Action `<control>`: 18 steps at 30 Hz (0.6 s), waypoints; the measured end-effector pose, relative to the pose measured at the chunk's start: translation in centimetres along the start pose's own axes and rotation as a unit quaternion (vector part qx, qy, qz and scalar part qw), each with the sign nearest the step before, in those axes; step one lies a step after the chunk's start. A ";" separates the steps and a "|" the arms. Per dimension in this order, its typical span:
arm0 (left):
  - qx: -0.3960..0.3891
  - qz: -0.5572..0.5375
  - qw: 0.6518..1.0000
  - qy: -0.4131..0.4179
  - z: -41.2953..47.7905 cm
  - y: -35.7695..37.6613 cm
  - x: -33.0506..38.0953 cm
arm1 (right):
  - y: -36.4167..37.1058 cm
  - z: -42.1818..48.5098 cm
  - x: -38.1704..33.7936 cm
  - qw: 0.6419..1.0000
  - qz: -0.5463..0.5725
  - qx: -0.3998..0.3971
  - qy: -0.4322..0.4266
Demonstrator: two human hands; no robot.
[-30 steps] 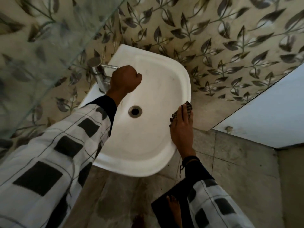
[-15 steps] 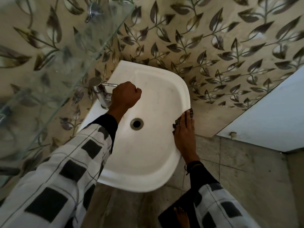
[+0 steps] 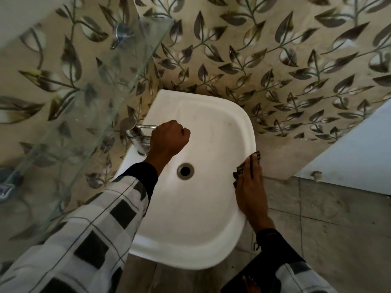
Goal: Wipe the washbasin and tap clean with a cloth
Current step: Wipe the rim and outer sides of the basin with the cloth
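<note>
Left hand grips the tap at ten o'clock; flat right hand presses cloth on basin rim at three.

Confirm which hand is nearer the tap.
Left. The left hand grips the tap itself; the right hand lies flat on the cloth at the opposite rim of the washbasin.

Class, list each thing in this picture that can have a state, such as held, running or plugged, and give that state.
Washbasin: holds no pooled water.
Drain: unplugged.
Tap: no water seen running.
Left hand: curled round the tap's end.
Cloth: crumpled on the washbasin's right rim.
Right hand: flat, fingers straight, pressing the cloth.
</note>
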State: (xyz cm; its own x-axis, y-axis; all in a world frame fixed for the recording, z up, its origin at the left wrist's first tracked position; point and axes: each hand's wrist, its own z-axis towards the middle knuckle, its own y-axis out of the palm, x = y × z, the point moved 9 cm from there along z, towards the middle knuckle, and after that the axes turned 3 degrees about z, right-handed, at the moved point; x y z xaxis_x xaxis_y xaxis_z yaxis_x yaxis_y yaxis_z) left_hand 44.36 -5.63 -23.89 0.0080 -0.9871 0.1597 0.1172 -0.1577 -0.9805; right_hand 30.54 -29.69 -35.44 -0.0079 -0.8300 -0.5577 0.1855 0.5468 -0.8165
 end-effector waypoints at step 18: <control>0.022 -0.004 0.999 -0.032 0.0 0.1 -0.8 | 1.7 3.3 0.9 0.992 -0.071 -0.061 -0.090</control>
State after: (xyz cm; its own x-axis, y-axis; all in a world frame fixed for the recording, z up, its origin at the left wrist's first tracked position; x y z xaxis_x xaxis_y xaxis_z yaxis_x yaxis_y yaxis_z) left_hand 44.37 -4.88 -24.15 0.0707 -0.9819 0.1758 0.1603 -0.1628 -0.9735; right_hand 34.05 -29.89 -36.83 0.1518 -0.9001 -0.4083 0.0747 0.4223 -0.9034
